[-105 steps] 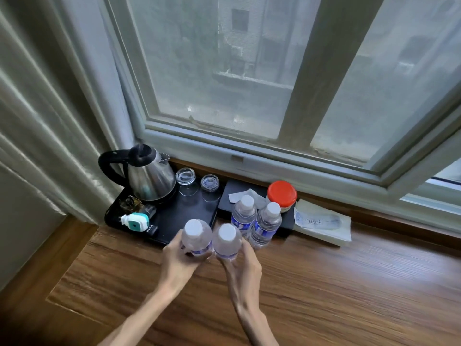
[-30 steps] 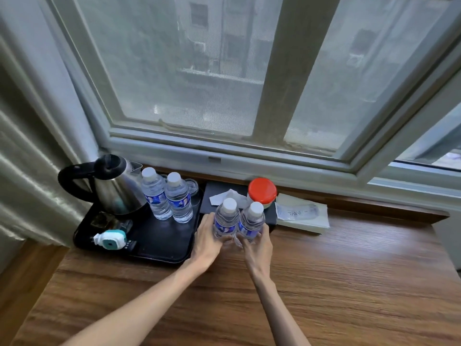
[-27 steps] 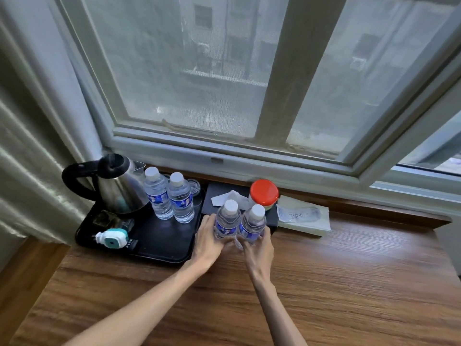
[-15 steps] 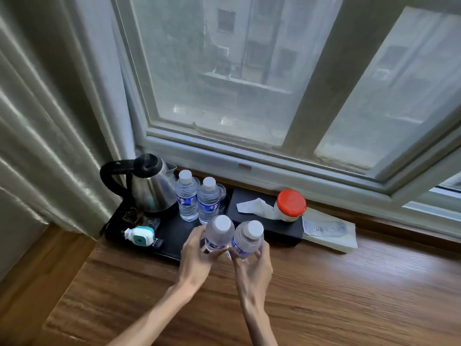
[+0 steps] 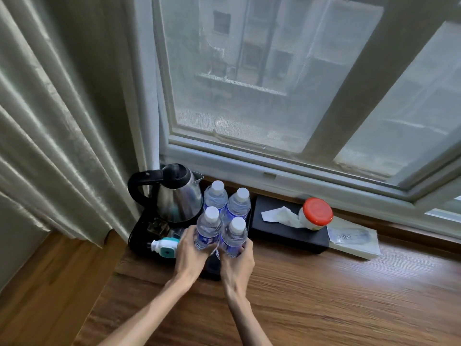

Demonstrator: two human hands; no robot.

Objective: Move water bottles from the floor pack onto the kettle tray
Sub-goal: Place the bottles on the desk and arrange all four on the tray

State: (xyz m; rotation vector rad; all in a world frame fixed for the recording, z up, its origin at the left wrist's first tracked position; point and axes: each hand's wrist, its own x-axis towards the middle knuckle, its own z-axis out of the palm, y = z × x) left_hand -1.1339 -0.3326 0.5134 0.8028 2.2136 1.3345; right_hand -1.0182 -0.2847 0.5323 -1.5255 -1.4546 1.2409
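On the wooden desk by the window lies the black kettle tray (image 5: 139, 236) with a steel kettle (image 5: 178, 196). Two clear water bottles with white caps and blue labels stand upright at its back, one (image 5: 215, 196) beside the kettle and one (image 5: 240, 203) to its right. My left hand (image 5: 190, 250) grips a third bottle (image 5: 208, 227) and my right hand (image 5: 237, 260) grips a fourth bottle (image 5: 233, 237), both upright over the tray's front right part, just in front of the standing pair. The floor pack is out of view.
A small white and teal device (image 5: 164, 247) lies at the tray's front left. Right of the tray is a black tissue box (image 5: 287, 233) with a red-lidded white jar (image 5: 315, 217) on it, then a flat plastic packet (image 5: 354, 239). A curtain (image 5: 62, 121) hangs at left.
Both hands lifted the two bottles from in front of the tissue box and carried them left over the tray. The earlier pair now stands at the tray's back beside the kettle.
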